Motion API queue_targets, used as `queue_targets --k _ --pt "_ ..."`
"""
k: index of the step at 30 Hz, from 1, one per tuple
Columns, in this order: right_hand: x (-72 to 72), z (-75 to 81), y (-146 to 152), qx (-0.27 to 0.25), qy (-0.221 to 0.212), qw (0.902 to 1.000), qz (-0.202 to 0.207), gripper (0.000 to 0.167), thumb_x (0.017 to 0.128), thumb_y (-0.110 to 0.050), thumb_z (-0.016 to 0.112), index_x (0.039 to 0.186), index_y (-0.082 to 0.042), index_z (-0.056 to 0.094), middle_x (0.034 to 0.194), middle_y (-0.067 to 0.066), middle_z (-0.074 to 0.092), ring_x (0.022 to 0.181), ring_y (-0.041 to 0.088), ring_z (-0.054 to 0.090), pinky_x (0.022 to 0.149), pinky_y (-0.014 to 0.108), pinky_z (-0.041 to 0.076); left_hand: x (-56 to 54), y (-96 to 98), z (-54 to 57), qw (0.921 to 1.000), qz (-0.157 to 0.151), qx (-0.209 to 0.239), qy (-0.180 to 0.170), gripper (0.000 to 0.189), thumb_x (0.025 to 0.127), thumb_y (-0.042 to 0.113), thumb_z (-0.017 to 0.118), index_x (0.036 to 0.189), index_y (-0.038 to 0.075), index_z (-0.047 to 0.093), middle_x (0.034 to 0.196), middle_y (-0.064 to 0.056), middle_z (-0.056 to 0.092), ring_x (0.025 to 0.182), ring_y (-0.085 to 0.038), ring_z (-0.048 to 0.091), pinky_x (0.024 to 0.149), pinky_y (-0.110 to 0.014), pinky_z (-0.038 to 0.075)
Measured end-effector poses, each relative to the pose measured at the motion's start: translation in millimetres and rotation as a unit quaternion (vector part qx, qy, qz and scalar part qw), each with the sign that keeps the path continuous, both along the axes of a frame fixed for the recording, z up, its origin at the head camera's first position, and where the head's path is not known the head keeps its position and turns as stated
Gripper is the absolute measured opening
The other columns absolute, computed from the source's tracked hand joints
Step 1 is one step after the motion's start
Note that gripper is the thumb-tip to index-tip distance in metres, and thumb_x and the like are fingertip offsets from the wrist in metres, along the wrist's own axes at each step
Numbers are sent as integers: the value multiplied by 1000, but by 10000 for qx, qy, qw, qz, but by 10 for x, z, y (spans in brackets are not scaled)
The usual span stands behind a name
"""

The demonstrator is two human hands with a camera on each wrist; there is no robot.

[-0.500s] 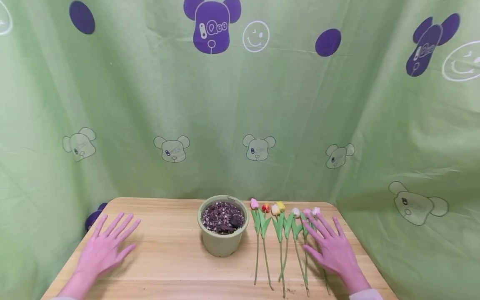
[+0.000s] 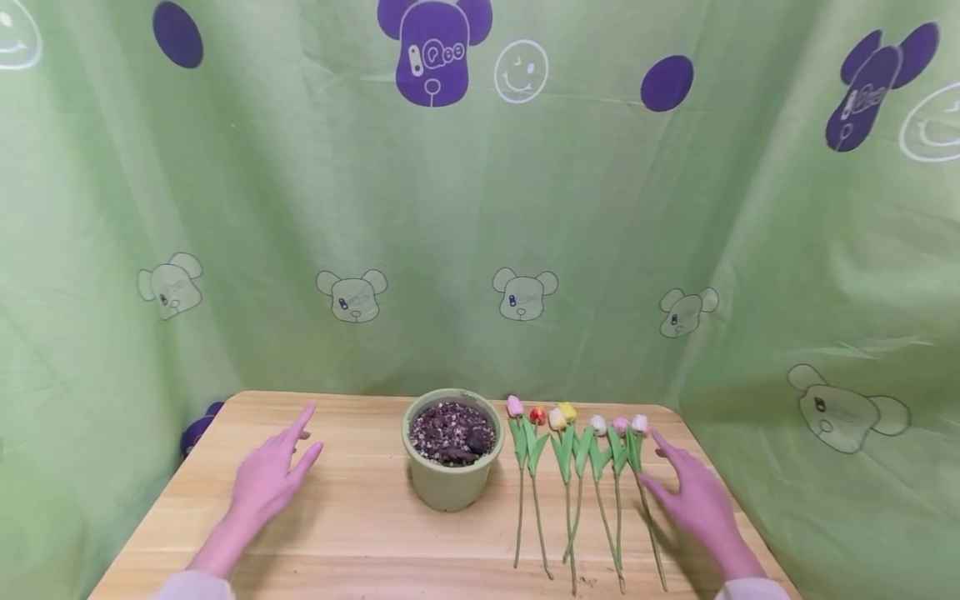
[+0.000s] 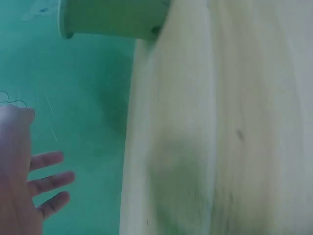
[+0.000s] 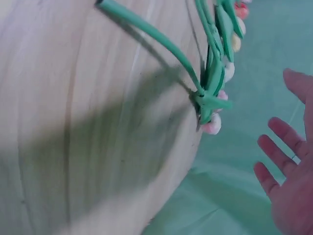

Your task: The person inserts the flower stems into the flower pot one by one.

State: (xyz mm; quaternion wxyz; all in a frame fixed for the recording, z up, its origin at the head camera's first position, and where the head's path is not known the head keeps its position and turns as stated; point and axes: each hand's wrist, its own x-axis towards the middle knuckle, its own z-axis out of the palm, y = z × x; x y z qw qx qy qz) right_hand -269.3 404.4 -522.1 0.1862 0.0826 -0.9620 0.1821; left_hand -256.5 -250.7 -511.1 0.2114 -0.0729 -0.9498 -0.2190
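A light green flower pot (image 2: 450,485) filled with dark, speckled soil (image 2: 452,432) stands near the middle of the wooden table. To its right lie several artificial tulips in a row, among them a red tulip (image 2: 537,416), a yellow tulip (image 2: 567,412) and a pale pink tulip (image 2: 639,424) at the right end. My left hand (image 2: 264,477) hovers over the table left of the pot, fingers extended and holding nothing. Beside the rightmost tulip is my right hand (image 2: 697,500), empty too, thumb near its stem; the right wrist view shows a gap between fingers and blossoms.
A green curtain (image 2: 450,208) with bear and smiley prints hangs around the back and both sides of the table (image 2: 360,517). Small dark crumbs lie by the stem ends near the front.
Both hands have turned from palm-down with spread fingers to more sideways. My left hand has shifted right towards the pot, my right hand slightly right, uncovering the rightmost tulips. The view has shifted slightly.
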Motion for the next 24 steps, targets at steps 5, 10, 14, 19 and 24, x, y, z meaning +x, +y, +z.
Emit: queue_targets --k 5,10,14,19,24 --pt "-23 -34 180 -970 -386 9944 -141 76 98 -29 72 160 -5 34 132 31 63 115 51 62 94 67 53 -133 206 19 9944 -113 964 -413 66 108 41 53 165 21 26 125 -15 72 94 -27 71 73 -45 58" --pt "-6 -100 281 -1657 -925 9813 -329 71 102 -29 67 155 5 36 129 34 63 108 48 68 78 35 64 -201 454 34 9761 -449 1966 -817 67 107 34 58 164 17 27 123 -16 71 91 -21 69 75 -35 58" --pt "-4 -161 293 -2041 -1515 9659 -500 71 104 -30 64 156 7 32 135 36 59 108 44 69 74 27 63 -235 664 25 9528 -742 2715 -1142 67 106 29 59 163 17 27 120 -18 70 92 -23 69 79 -33 59" --pt "-25 -260 228 -2573 -2029 9426 -651 72 104 -28 63 157 7 28 141 37 53 107 37 70 83 32 64 -268 890 -2 9156 -1032 3576 -1520 66 107 29 58 163 16 27 119 -19 69 95 -26 69 86 -43 60" --pt "-39 -329 122 -3012 -2150 9263 -707 71 103 -21 62 158 7 25 141 38 50 109 38 70 85 36 64 -274 1060 -8 8896 -1210 4086 -1645 62 107 30 56 162 13 31 117 -19 69 96 -27 69 84 -40 60"
